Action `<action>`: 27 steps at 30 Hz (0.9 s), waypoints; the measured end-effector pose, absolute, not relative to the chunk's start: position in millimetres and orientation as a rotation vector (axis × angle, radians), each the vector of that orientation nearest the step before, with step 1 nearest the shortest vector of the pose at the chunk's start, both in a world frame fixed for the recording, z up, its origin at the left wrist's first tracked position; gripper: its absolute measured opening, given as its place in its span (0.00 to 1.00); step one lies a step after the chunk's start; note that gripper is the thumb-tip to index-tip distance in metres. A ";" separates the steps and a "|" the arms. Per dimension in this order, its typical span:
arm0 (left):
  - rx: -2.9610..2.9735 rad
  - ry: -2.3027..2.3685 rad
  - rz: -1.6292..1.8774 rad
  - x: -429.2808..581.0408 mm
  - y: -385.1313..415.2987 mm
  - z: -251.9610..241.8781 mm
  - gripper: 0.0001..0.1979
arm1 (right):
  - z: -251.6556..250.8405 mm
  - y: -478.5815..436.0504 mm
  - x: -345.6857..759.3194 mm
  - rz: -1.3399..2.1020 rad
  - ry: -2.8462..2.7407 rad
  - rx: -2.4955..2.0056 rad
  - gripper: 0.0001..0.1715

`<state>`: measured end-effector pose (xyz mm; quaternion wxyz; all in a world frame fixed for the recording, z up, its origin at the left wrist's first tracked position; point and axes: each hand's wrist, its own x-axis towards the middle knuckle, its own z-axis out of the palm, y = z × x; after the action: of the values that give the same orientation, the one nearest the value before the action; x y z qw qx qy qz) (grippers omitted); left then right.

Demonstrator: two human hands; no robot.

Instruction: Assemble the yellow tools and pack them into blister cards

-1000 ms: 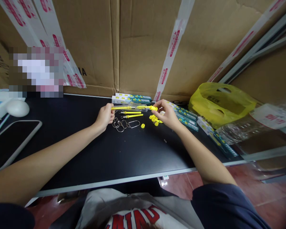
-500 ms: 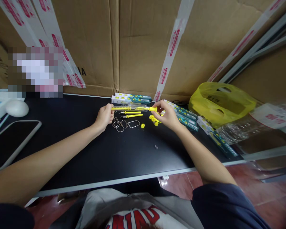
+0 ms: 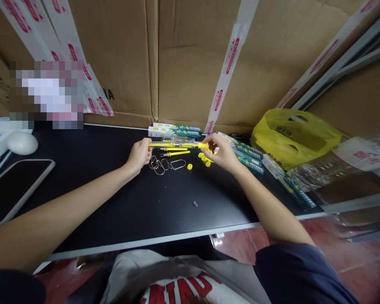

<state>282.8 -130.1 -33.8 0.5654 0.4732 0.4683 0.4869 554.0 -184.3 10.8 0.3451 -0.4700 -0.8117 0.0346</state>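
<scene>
My left hand (image 3: 139, 154) is closed round the yellow graduated rod of a tubular spring scale (image 3: 183, 144), held level just above the black table. At its other end, my right hand (image 3: 220, 153) pinches the yellow cap (image 3: 203, 145) with thumb and fingertips. The clear tube lies between the two hands. Below it are loose yellow rods (image 3: 177, 153) with metal ends. Wire hooks (image 3: 160, 165) lie in a tangle near my left hand. Several small yellow caps (image 3: 204, 157) sit under my right hand, with one yellow cap (image 3: 189, 166) apart.
Printed boxes (image 3: 174, 131) lie at the back, and more boxes (image 3: 245, 154) to the right. A yellow plastic bag (image 3: 294, 135) and a clear bottle (image 3: 316, 169) stand at the right. A phone (image 3: 19, 190) lies left. A tiny coil-like piece (image 3: 195, 204) is near the front.
The tiny coil-like piece has shifted left and toward the front edge. Both hands keep nearly the same place and grip on the spring scale.
</scene>
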 end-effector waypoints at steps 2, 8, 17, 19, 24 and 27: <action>1.114 1.103 1.140 283.0 -130.0 -34.9 0.13 | 9.3 -183.8 553.1 0.098 -2.127 -1.213 0.06; 1.128 1.117 1.118 283.9 -130.0 -37.8 0.13 | 6.6 -185.5 548.3 0.165 -2.128 -1.175 0.07; 1.142 1.128 1.109 285.5 -133.5 -35.2 0.13 | 0.5 -185.0 548.0 0.213 -2.121 -1.205 0.10; 1.142 1.122 1.111 285.3 -133.2 -35.2 0.13 | 1.3 -184.9 548.5 0.249 -2.105 -1.197 0.12; 1.134 1.096 1.101 284.9 -132.4 -34.4 0.13 | 3.2 -184.9 549.9 0.404 -2.052 -1.177 0.15; 1.120 1.072 1.091 285.3 -132.7 -33.6 0.13 | 2.9 -185.8 547.8 0.478 -2.027 -1.179 0.16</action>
<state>285.3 -132.7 -33.6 0.5833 0.4798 0.4593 0.4675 547.8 -185.8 2.9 0.3653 -0.4585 -0.7885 0.1861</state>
